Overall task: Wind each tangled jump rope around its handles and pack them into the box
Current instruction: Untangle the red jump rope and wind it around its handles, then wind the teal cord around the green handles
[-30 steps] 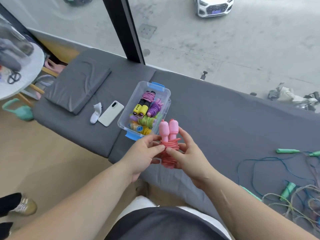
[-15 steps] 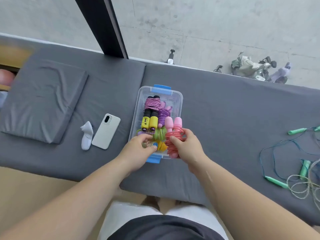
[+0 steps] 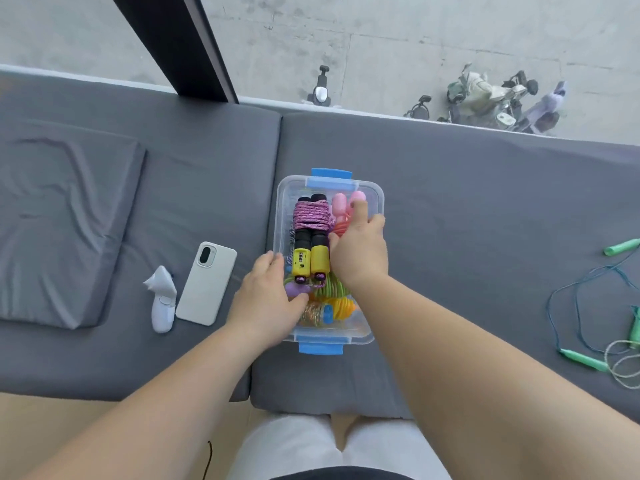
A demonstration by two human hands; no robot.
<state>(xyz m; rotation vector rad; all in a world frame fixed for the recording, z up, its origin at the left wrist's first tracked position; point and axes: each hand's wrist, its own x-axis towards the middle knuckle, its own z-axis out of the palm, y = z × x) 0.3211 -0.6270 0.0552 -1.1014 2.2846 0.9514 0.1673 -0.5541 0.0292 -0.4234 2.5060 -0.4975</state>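
Since the pink wound jump rope point(image 3: 341, 207) looks light and springy, your right hand point(image 3: 360, 251) pinches its coils. Your left hand point(image 3: 263, 299) clasps the eight o'clock wall of the clear plastic box point(image 3: 379, 199).

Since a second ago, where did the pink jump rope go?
The right hand carried the wound pink jump rope forward into the box, at its far right corner, and still grips it. The left hand let go of it and moved to the left wall. The phone and the tangled green ropes stayed put.

clear box point(image 3: 331, 175): open, blue latches | pink rope point(image 3: 338, 204): wound, inside, far-right corner | green-handled ropes point(image 3: 581, 359): tangled, outside, right
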